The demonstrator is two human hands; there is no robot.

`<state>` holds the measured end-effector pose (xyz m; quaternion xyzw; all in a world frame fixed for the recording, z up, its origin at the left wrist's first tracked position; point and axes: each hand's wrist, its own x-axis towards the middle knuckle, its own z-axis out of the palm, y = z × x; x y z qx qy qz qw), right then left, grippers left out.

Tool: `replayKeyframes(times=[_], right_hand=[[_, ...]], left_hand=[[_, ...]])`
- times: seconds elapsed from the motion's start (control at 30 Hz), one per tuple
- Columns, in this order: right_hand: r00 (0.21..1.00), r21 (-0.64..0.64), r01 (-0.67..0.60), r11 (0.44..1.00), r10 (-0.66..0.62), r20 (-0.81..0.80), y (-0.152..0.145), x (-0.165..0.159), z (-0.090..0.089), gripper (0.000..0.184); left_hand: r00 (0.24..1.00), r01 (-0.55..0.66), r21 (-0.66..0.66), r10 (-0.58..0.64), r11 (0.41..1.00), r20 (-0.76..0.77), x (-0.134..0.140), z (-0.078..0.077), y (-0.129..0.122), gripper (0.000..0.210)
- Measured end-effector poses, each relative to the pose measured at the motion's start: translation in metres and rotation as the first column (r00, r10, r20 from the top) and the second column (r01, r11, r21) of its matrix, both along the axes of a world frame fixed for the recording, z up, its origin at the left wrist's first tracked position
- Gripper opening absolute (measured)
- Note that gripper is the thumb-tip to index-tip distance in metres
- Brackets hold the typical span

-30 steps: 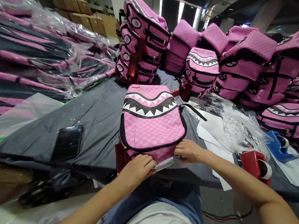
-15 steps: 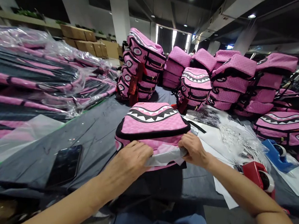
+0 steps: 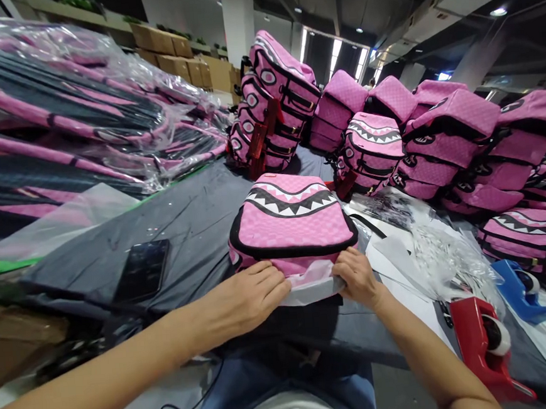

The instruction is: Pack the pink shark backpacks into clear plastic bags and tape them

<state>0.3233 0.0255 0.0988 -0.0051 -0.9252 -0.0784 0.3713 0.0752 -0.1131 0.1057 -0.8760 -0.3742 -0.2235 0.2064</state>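
Note:
A small pink backpack with a black-and-white shark-tooth print and black piping lies in front of me, its lower side facing me. Along that near side runs a whitish translucent plastic sheet. My left hand is closed on the left part of the sheet, knuckles up against the backpack. At the other end, my right hand pinches the sheet near the backpack's right corner. The fingertips of both hands are partly hidden.
Left of the backpack lies a black phone. A red tape dispenser and a blue one stand at right, near crumpled clear plastic. Stacked pink backpacks stand behind. Plastic-wrapped pink-and-black goods fill the left.
The view has swung left, so the scene sits further right. Both hands keep their hold on the plastic sheet, which now lies lower along the backpack's near edge.

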Motion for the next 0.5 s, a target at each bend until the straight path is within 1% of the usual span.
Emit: replayKeyframes(times=[0.07,0.13,0.17,0.2,0.27,0.33,0.37,0.43,0.5], right_hand=[[0.995,-0.003,-0.036,0.999,0.036,0.089,-0.005,-0.001,-0.008,0.017],[0.991,0.022,-0.057,0.998,0.053,0.125,-0.008,0.000,-0.016,0.012],[0.990,0.042,-0.071,0.997,0.065,0.128,-0.008,0.001,-0.020,0.009],[0.990,0.063,-0.083,0.995,0.075,0.119,-0.008,0.003,-0.022,0.010],[0.995,0.094,-0.084,0.992,0.078,0.067,-0.006,0.007,-0.026,0.018],[0.998,0.107,-0.062,0.992,0.065,-0.026,-0.005,0.009,-0.029,0.023],[0.996,0.099,-0.049,0.994,0.057,-0.073,-0.006,0.009,-0.031,0.024],[0.989,0.053,-0.034,0.998,0.042,-0.141,-0.011,0.007,-0.038,0.023],[0.984,0.002,-0.013,1.000,0.013,-0.179,-0.018,0.003,-0.049,0.019]], left_hand=[[1.000,0.013,0.187,-0.013,0.982,-0.003,-0.005,-0.004,0.003,0.026],[0.999,-0.026,0.366,0.012,0.930,0.043,-0.005,-0.015,0.006,0.024],[0.997,-0.057,0.414,0.028,0.908,0.076,-0.003,-0.021,0.006,0.022],[0.994,-0.082,0.423,0.042,0.903,0.104,0.001,-0.028,0.005,0.021],[0.989,-0.113,0.360,0.071,0.926,0.127,0.010,-0.041,0.001,0.019],[0.990,-0.117,0.279,0.091,0.953,0.106,0.017,-0.049,-0.006,0.020],[0.991,-0.110,0.262,0.087,0.959,0.098,0.019,-0.051,-0.008,0.022],[0.992,-0.094,0.300,0.064,0.949,0.109,0.019,-0.053,-0.009,0.023],[0.988,-0.098,0.382,0.042,0.919,0.151,0.017,-0.055,-0.005,0.021]])
